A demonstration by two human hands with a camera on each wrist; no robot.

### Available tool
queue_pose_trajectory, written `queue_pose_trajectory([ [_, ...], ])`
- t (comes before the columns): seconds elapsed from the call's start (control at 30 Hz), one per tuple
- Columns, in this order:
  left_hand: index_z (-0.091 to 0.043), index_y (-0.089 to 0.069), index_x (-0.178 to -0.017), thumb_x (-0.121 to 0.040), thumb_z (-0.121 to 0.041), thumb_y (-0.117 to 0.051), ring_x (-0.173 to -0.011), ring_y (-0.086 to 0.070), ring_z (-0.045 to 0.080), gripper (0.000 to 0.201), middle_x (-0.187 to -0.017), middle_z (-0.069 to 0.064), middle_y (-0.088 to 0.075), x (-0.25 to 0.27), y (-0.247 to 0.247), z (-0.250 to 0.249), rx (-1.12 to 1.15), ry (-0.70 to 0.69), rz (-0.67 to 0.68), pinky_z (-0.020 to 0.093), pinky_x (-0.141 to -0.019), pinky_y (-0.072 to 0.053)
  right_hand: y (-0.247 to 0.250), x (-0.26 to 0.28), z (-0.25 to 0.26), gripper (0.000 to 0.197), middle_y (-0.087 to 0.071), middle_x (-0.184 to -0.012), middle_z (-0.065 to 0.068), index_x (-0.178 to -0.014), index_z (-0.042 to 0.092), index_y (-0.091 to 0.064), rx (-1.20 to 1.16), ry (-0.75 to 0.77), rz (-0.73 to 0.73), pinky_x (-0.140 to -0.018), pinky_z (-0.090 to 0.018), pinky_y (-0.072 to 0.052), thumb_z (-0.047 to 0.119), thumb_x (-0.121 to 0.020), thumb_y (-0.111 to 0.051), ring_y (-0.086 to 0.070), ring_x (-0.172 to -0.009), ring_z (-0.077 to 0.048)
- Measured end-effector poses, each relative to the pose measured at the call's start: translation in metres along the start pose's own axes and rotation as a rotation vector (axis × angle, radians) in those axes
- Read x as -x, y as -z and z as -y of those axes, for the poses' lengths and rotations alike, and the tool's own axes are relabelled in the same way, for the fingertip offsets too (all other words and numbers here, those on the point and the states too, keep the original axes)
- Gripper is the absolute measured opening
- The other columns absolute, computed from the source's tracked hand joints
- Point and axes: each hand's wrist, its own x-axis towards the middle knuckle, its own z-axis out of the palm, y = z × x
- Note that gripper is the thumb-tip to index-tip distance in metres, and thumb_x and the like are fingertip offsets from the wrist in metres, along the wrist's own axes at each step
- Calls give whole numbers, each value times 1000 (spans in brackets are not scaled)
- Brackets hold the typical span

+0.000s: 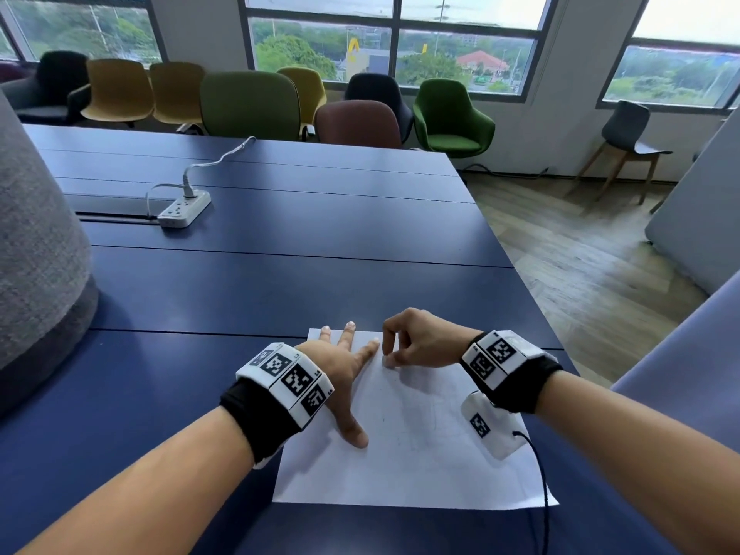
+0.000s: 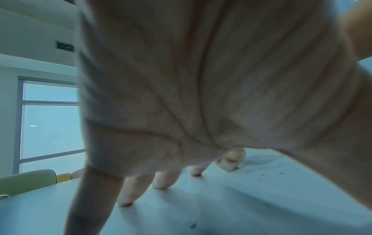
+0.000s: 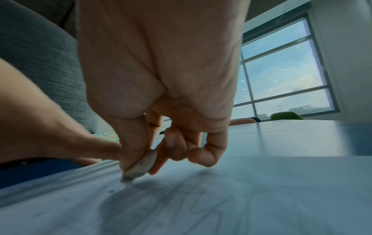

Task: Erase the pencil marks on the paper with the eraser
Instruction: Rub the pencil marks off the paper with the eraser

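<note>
A white sheet of paper (image 1: 404,466) lies on the dark blue table (image 1: 280,282) near its front edge, with faint pencil lines (image 1: 436,418) across its middle. My left hand (image 1: 344,362) lies flat on the paper's left part, fingers spread and straight, pressing it down. My right hand (image 1: 394,354) pinches a small white eraser (image 3: 139,167) between thumb and fingers, its tip touching the paper near the far edge. In the right wrist view the pencil marks (image 3: 181,195) show just in front of the eraser. Dark eraser crumbs (image 2: 261,174) dot the paper (image 2: 241,198).
A white power strip (image 1: 184,208) with its cable lies further back on the left of the table. A grey fabric-covered thing (image 1: 36,242) stands at the left edge. Several chairs (image 1: 248,102) line the far side under the windows. The table's right edge (image 1: 516,266) drops to wooden floor.
</note>
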Motion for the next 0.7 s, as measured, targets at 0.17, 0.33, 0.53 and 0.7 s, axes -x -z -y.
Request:
queue_pose_trajectory([
  [0.17,-39,21,-150,-50,-73,-81,-148,12,39,147,-160,4,27,0,0,1,5,-1,4,54,-118,-14,7,3,-1,8,-56,-73,10,-83,21,-65,73,-34,1,-60,-22,-41,24,-82,-73,-53,-68,-8],
  [0.33,-38,22,-150,-51,-72,-81,-148,15,38,147,-160,5,28,0,1,0,15,-1,15,54,-119,-11,0,16,-3,9,-55,-68,11,-82,21,-62,38,-7,55,-56,-18,-39,23,-84,-70,-50,-59,-2],
  [0.53,-37,22,-150,-52,-71,-82,-147,18,38,146,-159,4,30,1,3,0,30,-6,33,55,-119,-7,7,10,-10,9,-55,-72,10,-84,20,-63,57,-60,-37,-54,-16,-38,24,-84,-72,-51,-62,-2],
  [0.7,-38,21,-150,-48,-74,-81,-147,14,41,149,-160,6,28,-3,1,1,5,5,32,61,-117,-12,-1,23,-5,11,-54,-65,11,-79,23,-60,31,-17,65,-52,-14,-36,24,-85,-70,-49,-55,-2],
])
